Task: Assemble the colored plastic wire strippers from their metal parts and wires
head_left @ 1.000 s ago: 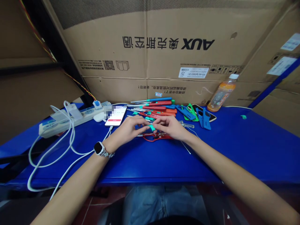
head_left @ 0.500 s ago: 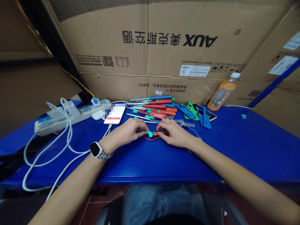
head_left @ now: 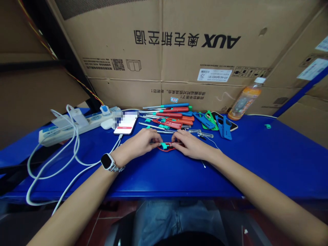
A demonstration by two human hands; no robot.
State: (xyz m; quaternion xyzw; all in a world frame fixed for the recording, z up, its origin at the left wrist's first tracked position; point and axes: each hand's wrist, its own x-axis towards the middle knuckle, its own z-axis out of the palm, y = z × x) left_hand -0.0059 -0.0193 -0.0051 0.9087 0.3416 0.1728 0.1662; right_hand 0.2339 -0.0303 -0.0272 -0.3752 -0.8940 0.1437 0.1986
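Observation:
My left hand (head_left: 141,144) and my right hand (head_left: 189,145) lie close together on the blue table (head_left: 256,164), fingers curled. Between their fingertips is a small teal cap (head_left: 164,146) on a thin metal shaft. It rests over a red-handled tool (head_left: 167,149) that lies flat under both hands. Both hands pinch this piece from either side. A smartwatch (head_left: 108,162) sits on my left wrist.
A pile of red, blue and teal-handled tools (head_left: 170,116) lies behind my hands, with blue and green clips (head_left: 216,122) to its right. A phone (head_left: 126,124), a white power strip (head_left: 71,124) with looping cables, an orange bottle (head_left: 243,102), and cardboard boxes (head_left: 164,51) ring the table.
Both hands came down from slightly above the table onto the red-handled tool, carrying the teal cap with them. The view shifted a little.

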